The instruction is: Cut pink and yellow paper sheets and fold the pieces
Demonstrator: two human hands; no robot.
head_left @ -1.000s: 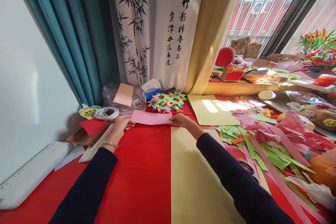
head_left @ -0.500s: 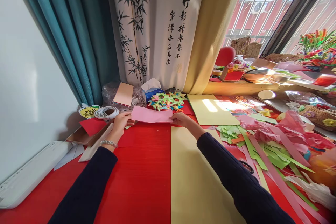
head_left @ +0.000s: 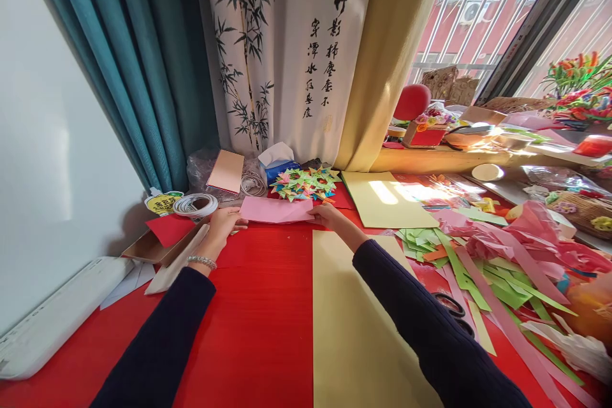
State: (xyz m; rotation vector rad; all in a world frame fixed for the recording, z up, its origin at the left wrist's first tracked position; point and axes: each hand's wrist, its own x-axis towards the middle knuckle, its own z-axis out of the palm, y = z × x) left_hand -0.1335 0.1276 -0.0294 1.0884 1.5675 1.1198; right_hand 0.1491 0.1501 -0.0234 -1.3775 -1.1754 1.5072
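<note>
A narrow rectangle of pink paper (head_left: 276, 210) is stretched between my two hands above the far part of the red table. My left hand (head_left: 224, 226) grips its left end, with a beaded bracelet on the wrist. At the other end, my right hand (head_left: 327, 215) pinches the right edge between thumb and fingers. Just behind the paper lies a wreath-like ring of folded paper (head_left: 306, 183) in green, pink, yellow and blue. A large yellow-beige sheet (head_left: 363, 312) lies flat beneath my right forearm.
Scissors (head_left: 452, 307) lie partly under my right sleeve, beside green paper strips (head_left: 502, 284) and crumpled pink paper (head_left: 507, 236). On the left are a roll of white tape (head_left: 195, 205), a cardboard tray (head_left: 179, 248) and a long white device (head_left: 62, 319). A tissue box (head_left: 277, 166) stands behind.
My right forearm has shifted slightly left, uncovering more of the scissors. The pink paper stays held at both ends, its top edge now a little straighter.
</note>
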